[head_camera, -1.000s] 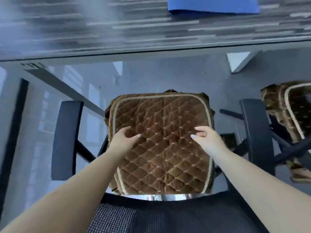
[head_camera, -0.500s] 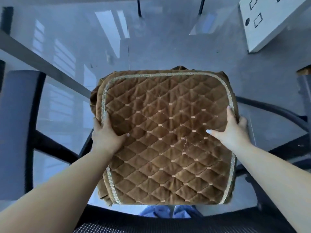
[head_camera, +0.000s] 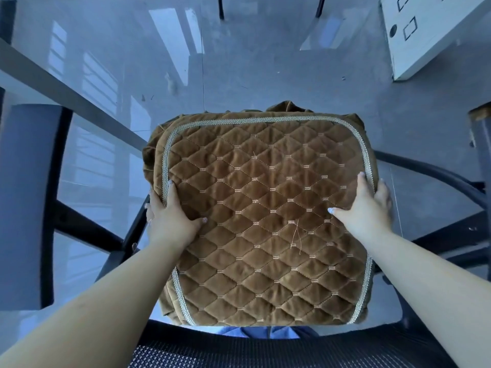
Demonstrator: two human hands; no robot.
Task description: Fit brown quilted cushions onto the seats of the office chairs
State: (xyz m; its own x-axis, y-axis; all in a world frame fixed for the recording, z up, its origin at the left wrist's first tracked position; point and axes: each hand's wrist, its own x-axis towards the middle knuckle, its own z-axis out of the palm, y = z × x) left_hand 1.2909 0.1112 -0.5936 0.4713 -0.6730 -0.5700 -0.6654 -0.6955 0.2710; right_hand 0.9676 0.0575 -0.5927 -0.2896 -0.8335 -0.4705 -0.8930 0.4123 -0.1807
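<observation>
Our left hand (head_camera: 170, 216) is gripping the left edge of the brown quilted cushion (head_camera: 263, 221), thumb on top, while our right hand (head_camera: 368, 205) is clasping its right edge; we are holding it over the chair's mesh backrest (head_camera: 239, 351)

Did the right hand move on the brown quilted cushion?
Yes. The right hand slid outward from the middle of the brown quilted cushion to its right braided edge, which it now grips.
</observation>
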